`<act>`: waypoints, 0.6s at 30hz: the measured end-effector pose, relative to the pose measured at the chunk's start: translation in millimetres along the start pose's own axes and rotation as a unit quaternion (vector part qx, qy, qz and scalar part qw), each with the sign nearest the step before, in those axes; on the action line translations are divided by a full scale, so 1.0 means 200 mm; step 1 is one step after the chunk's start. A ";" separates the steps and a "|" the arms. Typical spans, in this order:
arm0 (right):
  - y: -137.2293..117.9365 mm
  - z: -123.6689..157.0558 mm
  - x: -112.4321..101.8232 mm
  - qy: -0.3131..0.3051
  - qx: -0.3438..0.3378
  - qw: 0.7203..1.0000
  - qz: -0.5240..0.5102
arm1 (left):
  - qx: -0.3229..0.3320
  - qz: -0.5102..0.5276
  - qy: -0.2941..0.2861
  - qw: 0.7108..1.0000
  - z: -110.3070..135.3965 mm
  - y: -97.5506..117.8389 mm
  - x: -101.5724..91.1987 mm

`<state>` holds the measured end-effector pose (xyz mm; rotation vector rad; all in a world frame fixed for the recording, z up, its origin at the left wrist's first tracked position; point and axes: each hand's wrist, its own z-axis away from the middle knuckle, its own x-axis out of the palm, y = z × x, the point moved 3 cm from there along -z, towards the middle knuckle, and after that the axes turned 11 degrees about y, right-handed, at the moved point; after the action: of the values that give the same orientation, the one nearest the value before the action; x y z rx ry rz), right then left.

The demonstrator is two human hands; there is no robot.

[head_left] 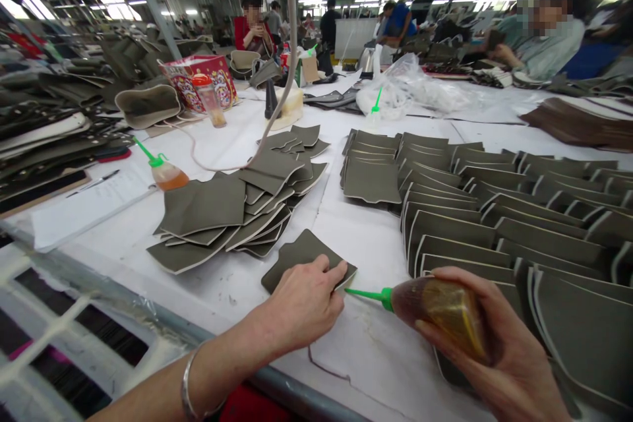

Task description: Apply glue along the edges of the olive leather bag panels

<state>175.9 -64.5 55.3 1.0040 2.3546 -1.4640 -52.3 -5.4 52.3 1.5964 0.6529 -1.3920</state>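
Observation:
My left hand presses on a single grey cut piece lying flat on the white table, with its fingers curled over the piece's near edge. In my right hand is an amber glue bottle with a green nozzle, held sideways. The nozzle's tip sits at the right edge of the piece, just beside my left fingers. A metal bangle circles my left wrist.
A loose heap of grey pieces lies to the left, and overlapping rows of grey pieces with pale edges fill the right. A second glue bottle stands at the left. Other people sit at the far end beyond a clear bag.

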 end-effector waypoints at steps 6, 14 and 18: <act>0.00 0.03 0.00 0.015 0.055 0.998 -0.006 | -0.005 0.011 0.000 1.000 0.01 0.00 -0.01; 0.01 0.08 0.01 0.007 0.074 0.997 0.004 | -0.005 0.047 -0.009 0.999 0.01 -0.02 -0.03; 0.00 0.10 0.02 -0.038 0.050 0.998 -0.003 | 0.000 0.057 -0.004 0.998 0.01 -0.02 -0.02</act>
<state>170.1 -80.5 42.6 0.9481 2.2536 -1.6075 -58.9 -4.7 55.6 1.6017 0.5471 -1.3137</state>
